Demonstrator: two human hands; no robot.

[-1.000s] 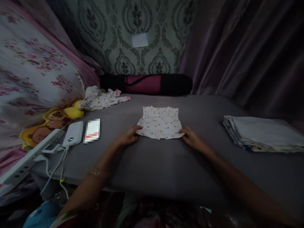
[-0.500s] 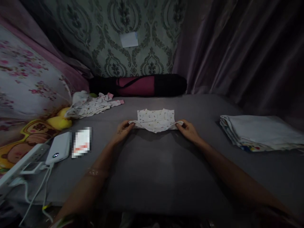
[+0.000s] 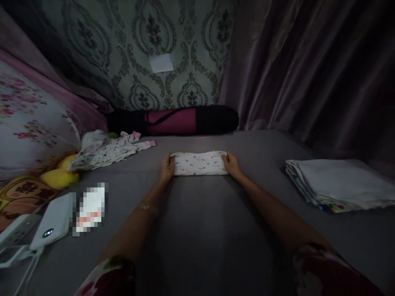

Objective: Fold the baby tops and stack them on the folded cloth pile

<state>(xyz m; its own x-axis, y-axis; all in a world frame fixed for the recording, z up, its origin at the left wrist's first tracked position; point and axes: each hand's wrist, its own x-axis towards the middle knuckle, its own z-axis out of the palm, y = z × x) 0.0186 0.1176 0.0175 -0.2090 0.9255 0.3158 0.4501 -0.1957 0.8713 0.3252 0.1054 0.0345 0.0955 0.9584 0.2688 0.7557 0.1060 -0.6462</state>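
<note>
A small white garment with a tiny coloured print (image 3: 199,163) lies folded in half as a narrow strip on the grey bed surface (image 3: 197,230). My left hand (image 3: 167,166) holds its left end and my right hand (image 3: 231,163) holds its right end, both pressed down onto the cloth.
A stack of folded white cloths (image 3: 339,183) sits at the right. Loose printed baby clothes (image 3: 105,148) lie at the back left beside a yellow toy (image 3: 58,174). A white power bank (image 3: 52,222) with cables sits front left. A dark pink rolled bag (image 3: 175,120) lies along the wall.
Both hands lifted the near edge of the flat garment and carried it away from me onto the far edge, so it now lies folded in half.
</note>
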